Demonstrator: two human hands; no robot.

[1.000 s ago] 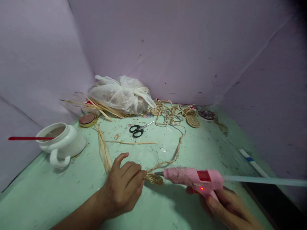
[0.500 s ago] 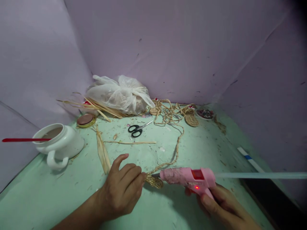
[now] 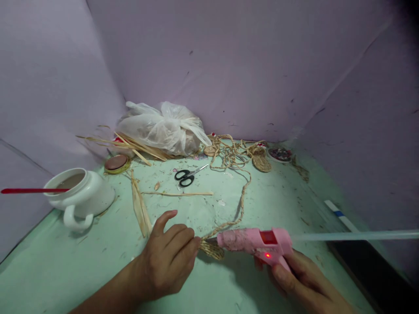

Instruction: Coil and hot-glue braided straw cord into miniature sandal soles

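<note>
Gripping the pink glue gun [image 3: 255,241] by its handle, my right hand [image 3: 301,279] is pointing the nozzle at the small woven piece [image 3: 212,249]; my left hand [image 3: 170,257], apart from the right, is pinching that piece's left end over the green table [image 3: 114,266]; whether the tip is touching it, I cannot tell; a braided cord [image 3: 242,200] is curving back toward a tangle [image 3: 231,155]; black-handled scissors [image 3: 186,177] are lying beyond my left hand.

The left hand [image 3: 172,257] hides part of the weave [image 3: 213,250], the right hand [image 3: 303,279] part of the gun [image 3: 244,240] — its stick [image 3: 376,235] is cut off at right.
</note>
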